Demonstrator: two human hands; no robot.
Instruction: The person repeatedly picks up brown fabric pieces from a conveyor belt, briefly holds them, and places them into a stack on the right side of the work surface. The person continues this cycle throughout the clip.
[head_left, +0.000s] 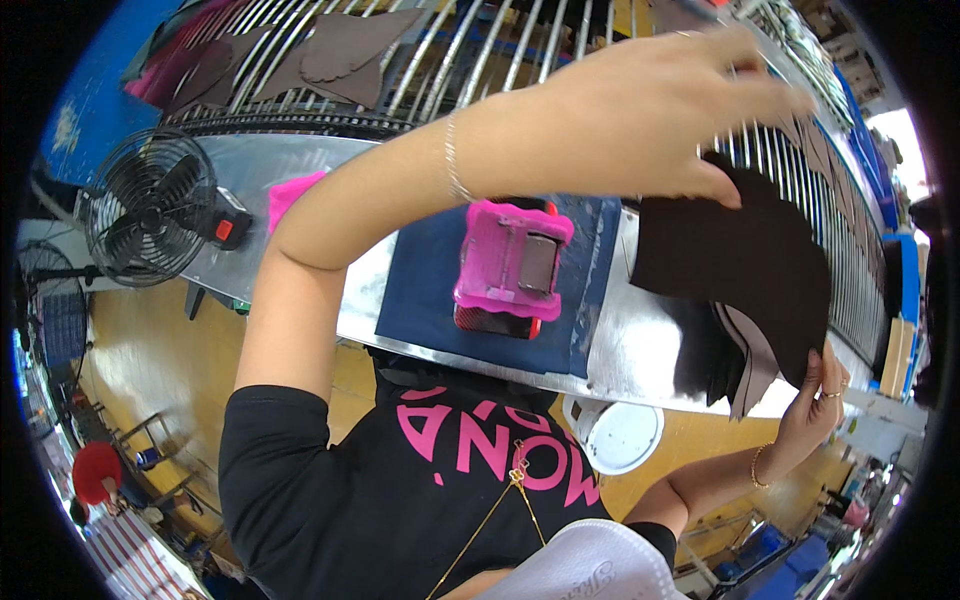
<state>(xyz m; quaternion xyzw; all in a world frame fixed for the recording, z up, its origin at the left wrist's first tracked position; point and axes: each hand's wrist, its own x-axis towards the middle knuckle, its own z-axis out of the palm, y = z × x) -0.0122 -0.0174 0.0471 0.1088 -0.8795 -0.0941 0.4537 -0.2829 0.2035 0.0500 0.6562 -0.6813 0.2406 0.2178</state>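
My left arm stretches across the bench to the right. My left hand [640,120] has its fingers spread, with the thumb at the upper edge of a dark brown cut sheet [735,245] with curved edges; whether it touches is unclear. At the sheet's lower right corner, my right hand [818,405] pinches the edge between thumb and fingers. Below the sheet, a stack of similar brown and greyish cut pieces [750,365] hangs over the bench edge. A pink scallop-edged holder [508,262] around a black-and-red device lies on a dark blue mat [425,300].
Behind the metal bench [640,345] runs a rack of metal bars [490,60], bearing brown cut pieces [340,55]. A black fan [153,212] stands at the left, near a pink cloth [290,195]. A white bucket [625,437] is on the floor below the bench.
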